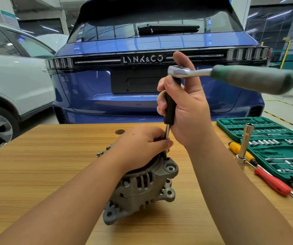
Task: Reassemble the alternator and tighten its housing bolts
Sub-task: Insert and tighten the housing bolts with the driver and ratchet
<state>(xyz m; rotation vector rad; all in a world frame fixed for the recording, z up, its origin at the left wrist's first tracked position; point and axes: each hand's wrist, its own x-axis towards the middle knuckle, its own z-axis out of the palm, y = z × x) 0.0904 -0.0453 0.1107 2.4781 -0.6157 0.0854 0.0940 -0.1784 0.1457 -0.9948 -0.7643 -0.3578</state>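
The alternator (140, 188) is laid on the wooden table (36, 174), near the front centre. It is steadied from above by the left hand (140, 145), fingers curled and pinching the extension shaft (167, 134) at the housing. The black grip of the extension (170, 105) is clasped upright by the right hand (186, 106). The ratchet (230, 75) is seated on top, its green handle pointing to 3 o'clock. At 3 o'clock, a socket set case (273, 149), a yellow screwdriver (239, 151) and a red screwdriver (273, 183) are noted. At 12 o'clock, beyond the table, a blue car (142, 41) is parked.

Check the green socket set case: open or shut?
Open: the green case lies flat on the table, sockets and bits showing in its moulded slots.
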